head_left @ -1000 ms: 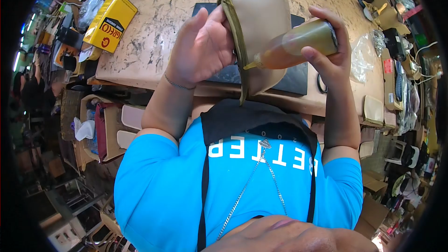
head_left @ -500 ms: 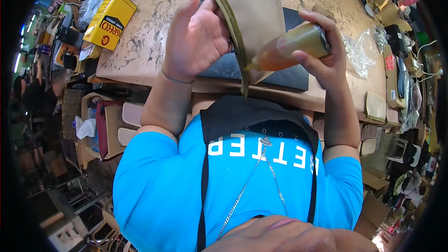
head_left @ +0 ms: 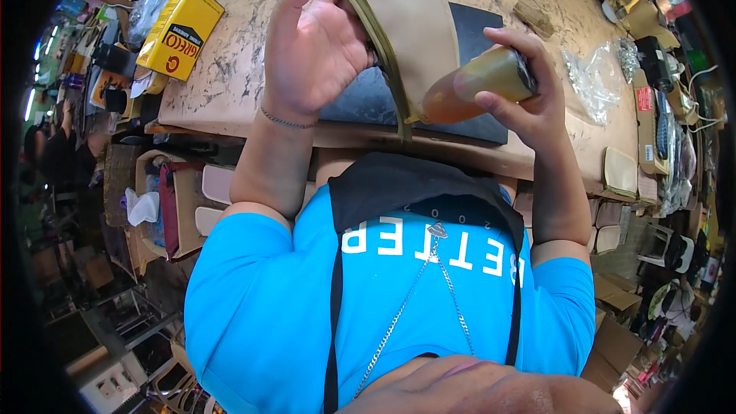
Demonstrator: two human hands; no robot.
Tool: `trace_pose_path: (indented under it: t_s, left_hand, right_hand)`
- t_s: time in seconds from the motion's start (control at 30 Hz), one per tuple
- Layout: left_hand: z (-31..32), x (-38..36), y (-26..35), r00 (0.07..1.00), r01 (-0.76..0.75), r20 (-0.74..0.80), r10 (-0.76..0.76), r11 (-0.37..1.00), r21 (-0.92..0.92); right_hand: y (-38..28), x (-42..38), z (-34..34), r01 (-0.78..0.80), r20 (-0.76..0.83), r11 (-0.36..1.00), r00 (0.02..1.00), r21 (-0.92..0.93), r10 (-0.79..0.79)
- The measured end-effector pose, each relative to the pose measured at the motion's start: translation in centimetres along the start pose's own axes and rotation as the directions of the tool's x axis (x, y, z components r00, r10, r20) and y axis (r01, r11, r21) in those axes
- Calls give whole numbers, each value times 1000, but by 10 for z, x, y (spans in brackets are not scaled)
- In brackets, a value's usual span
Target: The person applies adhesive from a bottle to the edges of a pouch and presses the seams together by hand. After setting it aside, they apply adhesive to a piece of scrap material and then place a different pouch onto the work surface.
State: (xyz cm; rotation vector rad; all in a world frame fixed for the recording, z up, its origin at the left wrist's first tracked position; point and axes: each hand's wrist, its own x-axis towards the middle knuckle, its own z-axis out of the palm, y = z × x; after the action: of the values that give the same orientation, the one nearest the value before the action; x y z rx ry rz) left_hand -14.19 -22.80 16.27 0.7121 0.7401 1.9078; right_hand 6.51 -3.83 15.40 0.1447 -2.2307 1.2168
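A beige bag panel with an olive zipper strip along its edge is held up by my left hand. That palm faces up with the thumb out to the side, and the other fingers go behind the strip, partly hidden. My right hand is wrapped round a clear squeeze bottle of amber liquid. It is tilted nozzle-down, and its yellow tip is right at the near end of the zipper strip. Beneath both hands lies a dark flat board on the worn table.
A yellow adhesive can stands at the table's left side. Crumpled clear plastic lies on the right, with a small brown block behind the bottle. Beige pieces rest at the right front edge. An open box sits below left.
My left hand and the bag panel have shifted slightly up and left. The bottle has tipped a little lower, its nozzle moving nearer the close end of the zipper strip.
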Motion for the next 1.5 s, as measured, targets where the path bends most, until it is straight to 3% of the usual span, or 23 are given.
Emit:
trace_pose_path:
  t_s: [0.1, 0.2, 0.3, 0.4, 0.5, 0.6, 0.63, 0.7, 0.73, 0.77, 0.9, 1.0, 1.03, 1.1, 1.17, 1.27, 1.3, 1.4, 1.5]
  left_hand:
    - [-11, 2, 0, 996, 22, 88, -4, 977, -214]
    - [-3, 2, 1, 999, -17, -48, 13, 995, -95]
    - [-13, 2, 2, 1000, 3, -16, -5, 992, -124]
    - [-6, 4, 4, 997, -32, -77, 23, 992, -123]
    - [-16, 5, 5, 999, -40, -17, 37, 981, -190]
    - [-21, 8, 2, 997, -64, -51, 55, 979, -196]
    - [-26, 10, -1, 999, -44, -35, 37, 963, -266]
    - [-40, 14, -13, 1000, -2, 7, 5, 915, -403]
    - [-43, 14, -22, 999, 9, -34, -24, 923, -384]
    - [-44, 15, -33, 996, 20, -76, -52, 931, -366]
    - [-29, 9, -56, 956, 106, -240, -171, 959, -261]
    - [-39, 0, -57, 973, 186, -178, -149, 959, 214]
    - [-39, -3, -58, 989, 128, -109, -96, 929, 347]
    - [-29, -12, -41, 976, 206, -93, -197, 696, 688]
    - [-44, -14, -51, 988, -135, 156, -17, 406, 904]
    - [-39, -15, -47, 989, -149, 146, 28, 228, 962]
    - [-34, -15, -45, 988, -151, 138, 72, 222, 963]
    - [-31, -11, -40, 995, -96, 101, 2, 326, 940]
    - [-37, -9, -45, 984, -177, 178, 25, 293, 939]
  right_hand:
    - [2, -4, 0, -33, 1, 999, 999, 21, 33]
    - [2, -7, -2, -62, 18, 998, 998, 14, 62]
    - [3, -10, -1, -80, 9, 997, 997, 21, 80]
    - [5, -13, -2, -97, 28, 995, 995, -10, 97]
    - [9, -14, -9, -166, 79, 986, 983, 9, 165]
    - [29, -20, -12, -307, 8, 910, 948, 278, 317]
    - [42, -22, -13, -281, -17, 888, 951, 364, 308]
    - [49, -21, -3, -259, -23, 621, 913, 740, 407]
    - [50, -20, 2, -213, -10, 438, 892, 873, 453]
    - [54, -19, 4, -170, 11, 347, 909, 922, 417]
    - [54, -8, 15, -95, -108, 324, 824, 941, 556]
    - [57, -2, 9, -92, -79, 243, 786, 966, 613]
    - [64, -2, 7, -59, -96, 220, 770, 974, 631]
    - [62, 0, 8, -45, -73, 164, 754, 985, 653]
    - [62, -1, 9, -36, -56, 124, 742, 992, 668]
    - [71, -5, 10, -23, -73, 130, 723, 991, 687]
    - [71, -4, 10, -20, -97, 157, 709, 987, 698]
    - [67, -3, 10, -6, -132, 184, 679, 983, 722]
    - [70, -8, 9, -18, -128, 186, 661, 982, 739]
